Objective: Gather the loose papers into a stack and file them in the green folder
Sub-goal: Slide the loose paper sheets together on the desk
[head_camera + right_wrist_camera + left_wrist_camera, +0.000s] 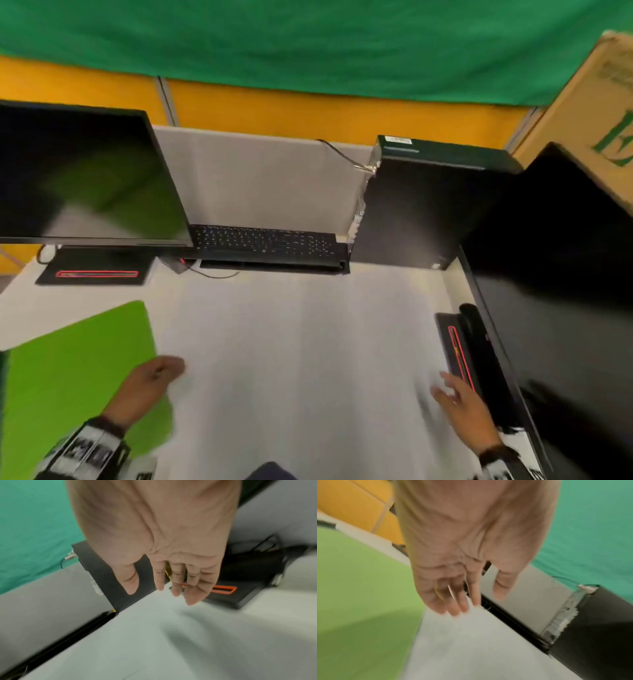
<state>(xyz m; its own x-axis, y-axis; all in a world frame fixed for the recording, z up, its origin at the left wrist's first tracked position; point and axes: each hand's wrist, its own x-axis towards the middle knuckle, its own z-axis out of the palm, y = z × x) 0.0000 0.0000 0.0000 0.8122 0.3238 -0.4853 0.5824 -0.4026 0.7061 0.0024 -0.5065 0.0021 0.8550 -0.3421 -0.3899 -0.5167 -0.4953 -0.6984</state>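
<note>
Both hands' fingers [453,605] hang loosely extended, holding nothing.

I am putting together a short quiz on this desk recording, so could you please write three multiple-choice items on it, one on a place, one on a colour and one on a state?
1. Where does the green folder lie on the desk?
A. front left, by the left hand
B. on the keyboard
C. against the computer tower

2. What colour is the outline on the monitor base at rear left?
A. blue
B. red
C. white

3. What is the right hand doing?
A. gripping a pen
B. clenched in a fist
C. open, holding nothing

Answers: 1 A, the head view shows it under the left wrist; 2 B, a red rectangle shows on the base; 3 C, the right wrist view shows straight, spread fingers.
</note>
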